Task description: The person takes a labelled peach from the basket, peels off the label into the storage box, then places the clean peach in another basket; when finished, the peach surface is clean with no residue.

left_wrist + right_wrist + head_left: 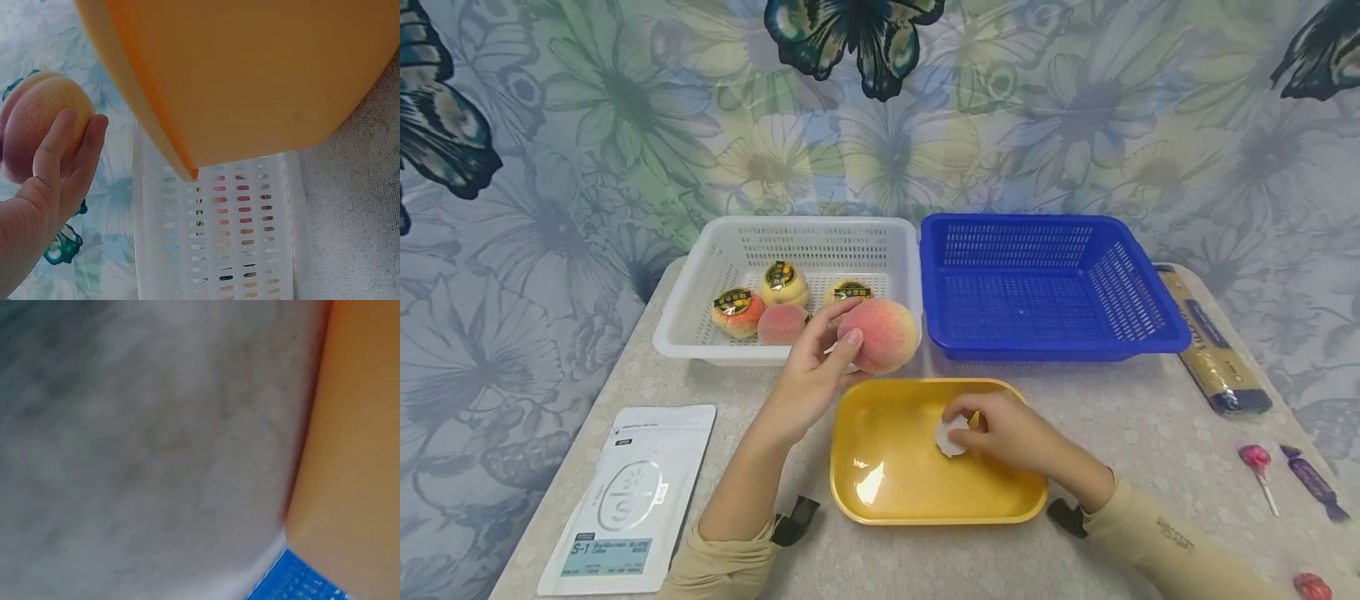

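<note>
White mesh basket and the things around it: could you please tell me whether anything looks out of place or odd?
Nothing looks spilled or damaged. One bare peach in the white mesh basket lacks the labelled wrapping its three neighbours wear.

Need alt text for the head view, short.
A person's left hand holds a peach above the near edge of a white basket containing four more fruits, while the right hand pinches a small white piece over a yellow tray. An empty blue basket sits behind the tray.
</note>
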Demonstrator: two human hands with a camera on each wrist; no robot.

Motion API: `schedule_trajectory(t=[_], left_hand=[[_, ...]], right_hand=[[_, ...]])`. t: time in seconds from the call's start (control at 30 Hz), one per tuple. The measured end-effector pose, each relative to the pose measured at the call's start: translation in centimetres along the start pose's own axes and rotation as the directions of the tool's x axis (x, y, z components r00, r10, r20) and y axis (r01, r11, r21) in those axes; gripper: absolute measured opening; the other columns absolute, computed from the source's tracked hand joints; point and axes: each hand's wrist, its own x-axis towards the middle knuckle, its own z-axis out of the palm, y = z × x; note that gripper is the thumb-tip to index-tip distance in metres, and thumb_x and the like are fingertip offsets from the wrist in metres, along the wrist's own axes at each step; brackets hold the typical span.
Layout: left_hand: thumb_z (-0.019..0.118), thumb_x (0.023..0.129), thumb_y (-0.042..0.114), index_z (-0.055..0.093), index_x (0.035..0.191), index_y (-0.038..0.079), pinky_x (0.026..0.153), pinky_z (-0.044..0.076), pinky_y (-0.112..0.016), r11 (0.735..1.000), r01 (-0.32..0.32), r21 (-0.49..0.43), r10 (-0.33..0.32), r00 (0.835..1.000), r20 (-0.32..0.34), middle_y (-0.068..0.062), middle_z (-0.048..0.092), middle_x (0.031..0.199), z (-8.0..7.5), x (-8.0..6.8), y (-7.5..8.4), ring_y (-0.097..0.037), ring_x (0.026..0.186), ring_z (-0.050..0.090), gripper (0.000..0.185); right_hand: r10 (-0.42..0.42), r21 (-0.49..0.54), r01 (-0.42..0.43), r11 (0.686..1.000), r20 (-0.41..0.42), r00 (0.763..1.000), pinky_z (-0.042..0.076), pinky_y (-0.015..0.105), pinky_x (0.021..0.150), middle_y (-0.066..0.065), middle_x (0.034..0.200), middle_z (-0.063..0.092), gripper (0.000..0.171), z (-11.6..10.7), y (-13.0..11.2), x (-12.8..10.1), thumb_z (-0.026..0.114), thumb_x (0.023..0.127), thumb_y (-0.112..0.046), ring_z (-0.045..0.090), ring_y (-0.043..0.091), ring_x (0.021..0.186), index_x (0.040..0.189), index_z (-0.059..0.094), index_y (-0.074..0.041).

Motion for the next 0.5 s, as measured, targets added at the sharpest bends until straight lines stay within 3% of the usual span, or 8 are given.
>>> schedule_trajectory(t=[0.3, 0.5], left_hand=[[0.051, 0.104, 0.019, 0.041, 0.147, 0.023, 0.091, 0.058, -0.042, 1.000, 0.006, -0.005, -0.006, 1.000, -0.002, -0.014, 0.046, 0.138, 0.0, 0.0, 0.1, -0.024, 0.099, 0.060, 0.044], [0.050, 0.105, 0.018, 0.039, 0.148, 0.019, 0.091, 0.058, -0.042, 1.000, 0.003, -0.002, -0.003, 1.000, 0.000, -0.015, 0.046, 0.136, 0.0, -0.1, 0.1, -0.022, 0.097, 0.060, 0.045]], right_hand=[[0.045, -0.185, -0.055, 0.981, -0.056, 0.997, 0.046, 0.020, 0.066, -0.012, 0.080, 0.065, 0.017, 0.8, -0.7, 0.6, 0.079, 0.084, -0.021, 0.053, 0.003, 0.069, 0.099, 0.073, -0.019], [0.095, -0.298, -0.112, 0.948, -0.073, 0.993, 0.041, 0.023, 0.061, -0.014, 0.069, 0.053, 0.021, 1.3, -0.8, 0.8, 0.080, 0.082, -0.027, 0.047, 0.005, 0.063, 0.099, 0.070, -0.021]])
